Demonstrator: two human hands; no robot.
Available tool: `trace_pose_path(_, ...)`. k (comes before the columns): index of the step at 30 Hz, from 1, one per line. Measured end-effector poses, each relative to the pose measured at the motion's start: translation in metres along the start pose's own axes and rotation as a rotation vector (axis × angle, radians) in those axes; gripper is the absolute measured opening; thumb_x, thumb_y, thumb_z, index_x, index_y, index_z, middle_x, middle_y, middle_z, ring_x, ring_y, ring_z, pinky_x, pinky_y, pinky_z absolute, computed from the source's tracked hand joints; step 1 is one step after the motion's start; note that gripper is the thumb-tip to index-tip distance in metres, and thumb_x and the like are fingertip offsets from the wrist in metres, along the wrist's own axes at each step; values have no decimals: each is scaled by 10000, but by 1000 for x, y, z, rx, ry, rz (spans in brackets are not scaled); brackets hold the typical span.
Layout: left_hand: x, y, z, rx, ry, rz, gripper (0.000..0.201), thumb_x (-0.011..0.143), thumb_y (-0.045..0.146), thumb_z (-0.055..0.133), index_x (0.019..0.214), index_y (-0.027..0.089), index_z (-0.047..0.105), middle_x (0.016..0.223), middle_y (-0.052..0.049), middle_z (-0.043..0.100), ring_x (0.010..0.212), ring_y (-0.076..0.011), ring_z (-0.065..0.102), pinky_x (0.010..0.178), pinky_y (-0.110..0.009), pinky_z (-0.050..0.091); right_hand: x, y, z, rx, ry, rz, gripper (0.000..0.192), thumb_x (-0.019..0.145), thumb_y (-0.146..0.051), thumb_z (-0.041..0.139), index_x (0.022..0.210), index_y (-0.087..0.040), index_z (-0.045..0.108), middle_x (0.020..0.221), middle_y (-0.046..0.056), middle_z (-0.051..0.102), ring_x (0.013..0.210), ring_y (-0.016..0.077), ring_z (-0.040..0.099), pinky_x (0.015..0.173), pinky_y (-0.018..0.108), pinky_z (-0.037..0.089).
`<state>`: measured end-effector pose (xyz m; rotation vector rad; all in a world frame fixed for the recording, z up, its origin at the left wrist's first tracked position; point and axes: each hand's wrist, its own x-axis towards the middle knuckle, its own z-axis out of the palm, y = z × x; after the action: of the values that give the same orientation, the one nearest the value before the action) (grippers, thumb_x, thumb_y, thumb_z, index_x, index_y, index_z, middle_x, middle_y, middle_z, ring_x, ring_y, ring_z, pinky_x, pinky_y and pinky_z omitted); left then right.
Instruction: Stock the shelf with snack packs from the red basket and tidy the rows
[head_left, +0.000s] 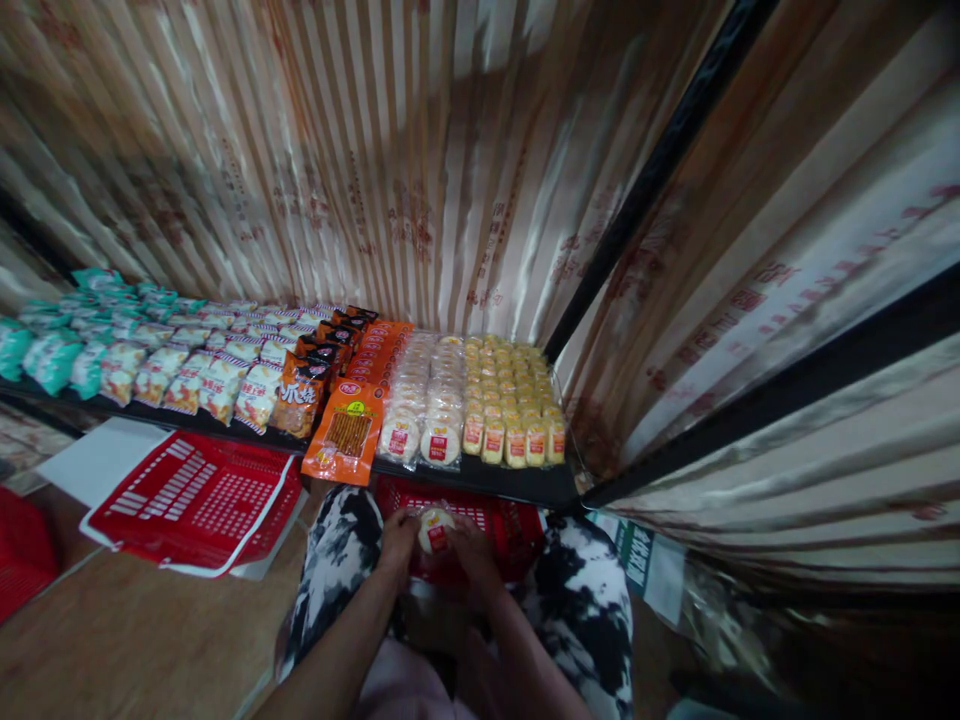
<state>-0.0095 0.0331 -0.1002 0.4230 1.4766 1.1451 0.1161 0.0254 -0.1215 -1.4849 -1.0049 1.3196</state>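
Both hands meet low in front of me, over a red basket [517, 530] between my knees. My left hand [397, 540] and my right hand [472, 550] together hold a round white snack packet [436, 530] with a red label. Just above, a low black shelf [487, 478] carries rows of packets: matching round white ones [424, 400], small yellow ones [510, 400], orange packs [349, 430] and, further left, white-red [217, 385] and teal bags [52, 355].
A red basket [195, 500] lies flat on white sheets on the wooden floor [112, 640] at the left, with another red edge [22, 550] at far left. Striped shiny curtains [412, 170] hang behind the shelf and along the right side.
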Motion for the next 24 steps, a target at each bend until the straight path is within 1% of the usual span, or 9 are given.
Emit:
trace_pose_path(3,-4,3,0,1,-24,26,129,599,188,619,727,171,615,616,18,629,524,-126,575,537,-248,483,-4,-5,-1,23,-33,2,226,637,-349,530,809,-220,601,793,63,707,710,238,677,649,367,544)
trace_pose_path(5,-6,7,0,17,-36,43,125,607,189,609,730,168,619,615,14,629,523,-129,575,528,-248,480,-6,-9,-1,27,-45,-8,236,643,-353,532,824,-222,610,835,62,710,747,233,676,676,360,542)
trace_pose_path(9,-9,13,2,69,-41,82,120,630,188,596,745,165,625,633,3,639,549,-136,587,546,-246,482,-8,-16,-3,-79,-43,-65,268,682,-355,534,891,-228,643,922,50,714,850,227,663,738,344,527)
trace_pose_path(12,-9,16,4,120,-15,120,145,644,173,592,784,165,626,681,-9,650,611,-149,611,595,-255,494,-10,-20,-4,-142,-46,-110,280,695,-326,522,921,-222,650,918,40,718,859,223,659,759,340,517)
trace_pose_path(17,-9,20,4,213,43,187,183,657,117,559,822,163,620,804,-49,674,790,-174,642,739,-272,497,-15,-30,-1,-102,-32,-106,277,703,-324,519,925,-206,634,884,44,719,802,216,665,725,322,516)
trace_pose_path(21,-9,23,3,283,87,251,152,687,135,522,807,156,612,826,-63,665,823,-190,635,807,-307,483,-18,-41,0,-74,-28,-101,228,687,-328,535,864,-220,628,840,41,722,780,228,670,704,325,524)
trace_pose_path(24,-11,23,3,324,111,318,166,700,140,491,821,154,604,863,-70,648,861,-197,620,861,-332,462,-18,-46,-1,-94,-23,-125,218,700,-338,543,867,-229,629,856,42,722,803,234,670,731,334,525)
